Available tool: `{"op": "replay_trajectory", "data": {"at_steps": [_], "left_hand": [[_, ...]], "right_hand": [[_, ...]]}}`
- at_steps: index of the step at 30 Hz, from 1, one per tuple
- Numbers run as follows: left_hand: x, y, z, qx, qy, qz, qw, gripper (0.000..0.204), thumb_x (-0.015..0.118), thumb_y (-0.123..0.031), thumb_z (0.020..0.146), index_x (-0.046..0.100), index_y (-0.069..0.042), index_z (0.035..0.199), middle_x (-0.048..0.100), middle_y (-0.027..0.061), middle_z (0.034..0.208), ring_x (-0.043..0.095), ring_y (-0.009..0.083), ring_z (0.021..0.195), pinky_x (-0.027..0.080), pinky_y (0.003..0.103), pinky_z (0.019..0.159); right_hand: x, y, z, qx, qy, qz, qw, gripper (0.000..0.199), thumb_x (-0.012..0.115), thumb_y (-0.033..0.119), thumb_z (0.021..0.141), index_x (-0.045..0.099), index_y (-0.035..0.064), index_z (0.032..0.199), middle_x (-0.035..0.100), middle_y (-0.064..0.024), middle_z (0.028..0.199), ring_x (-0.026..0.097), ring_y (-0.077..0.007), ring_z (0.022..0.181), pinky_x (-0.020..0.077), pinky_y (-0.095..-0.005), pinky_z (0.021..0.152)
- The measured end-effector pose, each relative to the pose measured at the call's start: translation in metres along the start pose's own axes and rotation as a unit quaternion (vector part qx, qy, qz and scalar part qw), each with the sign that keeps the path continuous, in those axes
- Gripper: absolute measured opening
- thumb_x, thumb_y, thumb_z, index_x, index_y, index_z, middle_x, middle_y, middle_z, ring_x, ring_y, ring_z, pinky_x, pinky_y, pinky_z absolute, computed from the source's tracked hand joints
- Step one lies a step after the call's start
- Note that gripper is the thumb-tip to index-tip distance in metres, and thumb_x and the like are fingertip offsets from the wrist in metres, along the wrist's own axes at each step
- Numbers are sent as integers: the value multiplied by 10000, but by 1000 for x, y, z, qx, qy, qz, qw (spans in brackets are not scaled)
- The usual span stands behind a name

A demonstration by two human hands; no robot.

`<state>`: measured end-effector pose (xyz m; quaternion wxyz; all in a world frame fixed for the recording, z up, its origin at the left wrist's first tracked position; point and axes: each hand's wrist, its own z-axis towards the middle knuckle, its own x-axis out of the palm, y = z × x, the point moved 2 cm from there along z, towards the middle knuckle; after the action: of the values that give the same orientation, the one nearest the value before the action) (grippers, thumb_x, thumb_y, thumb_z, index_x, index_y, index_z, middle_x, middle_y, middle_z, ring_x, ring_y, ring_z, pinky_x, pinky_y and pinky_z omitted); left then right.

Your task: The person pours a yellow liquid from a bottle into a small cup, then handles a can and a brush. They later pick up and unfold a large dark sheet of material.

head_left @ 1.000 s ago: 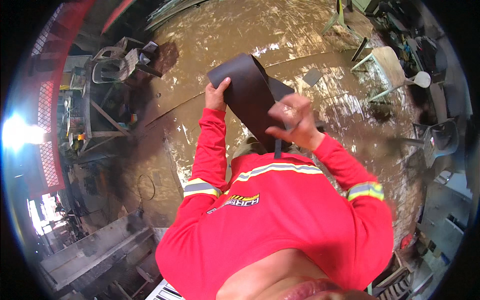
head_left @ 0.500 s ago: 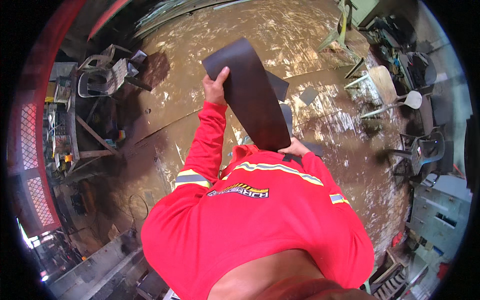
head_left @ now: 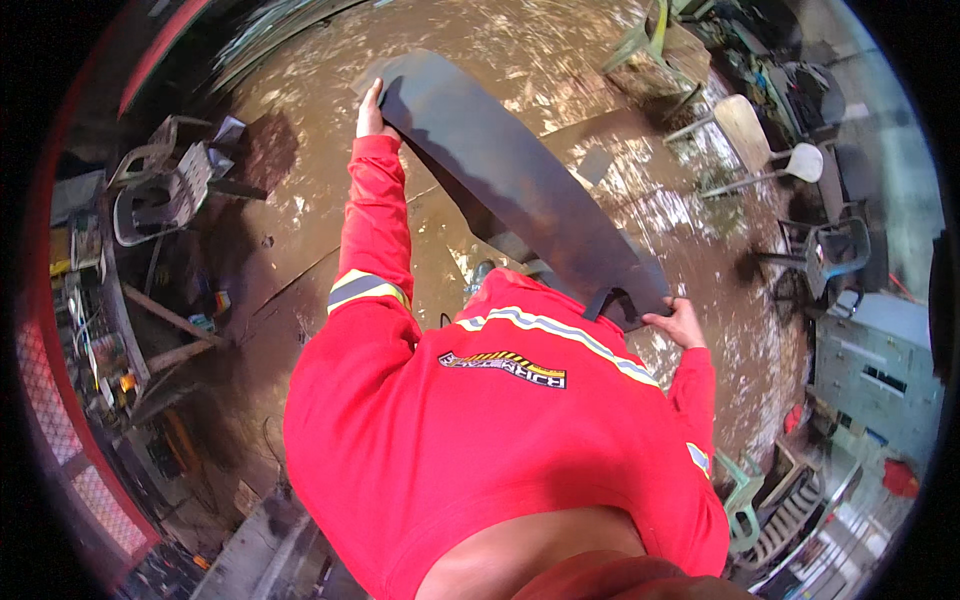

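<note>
Now, in the head view, you hold a long dark sheet in front of your body, above the wet brown floor. Your left hand reaches far out in its red sleeve and grips the far end of the sheet; the fingers are curled over the edge, pinching it. Your right hand is close to your chest and holds the near end, the fingers closed on the lower edge beside a small dark strap. The sheet runs slanted from upper left to lower right. A white plastic chair stands on the floor to the right, well apart from the sheet.
</note>
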<state>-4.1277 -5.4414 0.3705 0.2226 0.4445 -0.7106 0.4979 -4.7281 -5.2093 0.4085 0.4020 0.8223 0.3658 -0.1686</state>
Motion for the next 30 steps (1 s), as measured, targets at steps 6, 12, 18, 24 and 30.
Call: {"op": "replay_trajectory", "data": {"at_steps": [6,12,18,24,30], "left_hand": [[6,13,47,49,-26,14,998,141,597,-197,876,645,-65,885,667,63,812,623,205,670,521,325,623],[22,14,75,117,-26,53,991,103,673,-148,816,633,-67,864,640,46,781,598,193,649,497,335,593],[30,-32,75,148,6,93,985,103,652,-191,849,631,-91,847,618,17,793,566,168,665,464,321,592],[32,-73,82,68,123,160,977,219,616,-307,863,637,-90,846,639,33,804,587,208,698,485,368,625],[40,-85,53,299,-8,384,874,415,644,-231,792,596,33,1109,624,137,1064,606,244,950,508,424,819]], "right_hand": [[-51,10,-60,10,-29,-45,999,436,816,107,613,628,-62,968,674,-86,867,590,-125,768,474,-290,717],[-22,-45,-70,82,24,-110,990,623,844,118,553,598,-39,1104,651,-157,1050,602,-248,996,439,-346,917],[28,-116,-60,87,0,-55,995,659,846,190,542,603,-4,1123,625,-155,1114,580,-277,1050,438,-342,922],[64,-226,-67,197,-47,2,979,566,788,135,571,618,15,1097,631,-223,1074,598,-326,1042,463,-348,889],[104,-338,-108,314,-87,7,945,540,769,144,621,602,0,1114,606,-247,1113,588,-341,1057,470,-385,897]]}}
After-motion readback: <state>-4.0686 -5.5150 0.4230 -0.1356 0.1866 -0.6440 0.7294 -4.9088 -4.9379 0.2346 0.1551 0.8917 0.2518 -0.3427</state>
